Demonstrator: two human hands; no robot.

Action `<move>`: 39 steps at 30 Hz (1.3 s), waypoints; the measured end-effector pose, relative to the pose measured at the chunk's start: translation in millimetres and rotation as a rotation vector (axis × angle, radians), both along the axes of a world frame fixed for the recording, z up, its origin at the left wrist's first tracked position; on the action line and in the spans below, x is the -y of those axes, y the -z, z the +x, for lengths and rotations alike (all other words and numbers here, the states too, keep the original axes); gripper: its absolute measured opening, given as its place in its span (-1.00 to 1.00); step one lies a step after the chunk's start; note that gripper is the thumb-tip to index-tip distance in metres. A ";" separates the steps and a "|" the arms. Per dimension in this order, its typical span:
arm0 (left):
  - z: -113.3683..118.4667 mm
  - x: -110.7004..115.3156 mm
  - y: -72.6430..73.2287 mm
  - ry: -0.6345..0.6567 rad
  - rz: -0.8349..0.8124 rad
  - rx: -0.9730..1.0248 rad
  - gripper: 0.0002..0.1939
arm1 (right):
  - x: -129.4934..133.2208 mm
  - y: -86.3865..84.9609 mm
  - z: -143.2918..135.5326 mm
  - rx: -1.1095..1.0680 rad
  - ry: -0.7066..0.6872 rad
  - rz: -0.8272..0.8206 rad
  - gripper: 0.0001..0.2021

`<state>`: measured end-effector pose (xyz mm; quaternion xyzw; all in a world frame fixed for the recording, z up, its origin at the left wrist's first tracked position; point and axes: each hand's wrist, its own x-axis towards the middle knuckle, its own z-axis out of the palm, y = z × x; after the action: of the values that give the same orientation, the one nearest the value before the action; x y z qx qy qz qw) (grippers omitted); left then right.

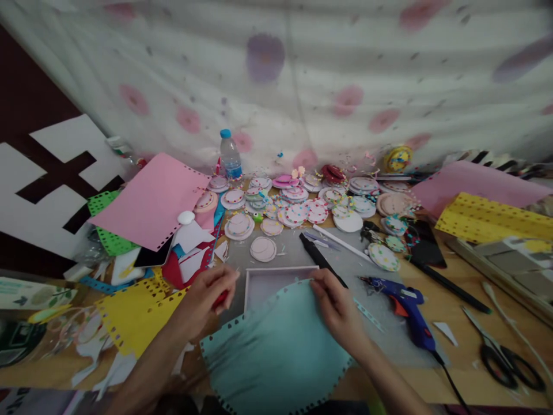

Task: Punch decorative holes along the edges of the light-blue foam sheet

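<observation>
A light blue sheet of paper with small shapes punched along its edges hangs in front of me, slightly curved. My right hand is closed on its upper right edge, thumb and fingers pinching it. To the left of the sheet my left hand is curled shut around a small red object, mostly hidden by the fingers, so its kind does not show. Behind the sheet a shallow pale tray-like frame lies on the grey mat, partly covered by the paper.
Many layered paper discs with coloured beads spread across the back. A blue glue gun and black scissors lie right. Pink paper, yellow paper and scraps crowd the left. A water bottle stands behind.
</observation>
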<state>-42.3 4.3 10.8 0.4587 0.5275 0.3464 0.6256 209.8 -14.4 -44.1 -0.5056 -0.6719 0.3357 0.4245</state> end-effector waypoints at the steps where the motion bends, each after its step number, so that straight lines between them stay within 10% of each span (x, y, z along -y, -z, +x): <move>1: 5.5 -6.8 -1.4 0.066 0.043 -0.093 -0.71 | 0.1 -0.4 -0.5 0.005 -0.008 0.028 -0.88; 11: 54.5 -48.0 -10.1 0.748 0.265 -0.267 -0.77 | 5.3 -5.3 2.2 0.011 -0.081 0.247 -0.82; 30: 62.6 -43.0 -5.7 0.714 0.196 -0.206 -0.83 | 12.6 -0.4 3.0 -0.012 -0.075 0.203 -0.85; 39: 58.3 -33.3 -11.3 0.498 0.407 -0.452 -0.81 | 7.0 -7.7 3.4 -0.028 -0.012 -0.010 -0.87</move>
<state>16.0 37.6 22.1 0.7519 0.4452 0.1717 0.4549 213.3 -21.4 -36.4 -0.4990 -0.6673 0.3488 0.4292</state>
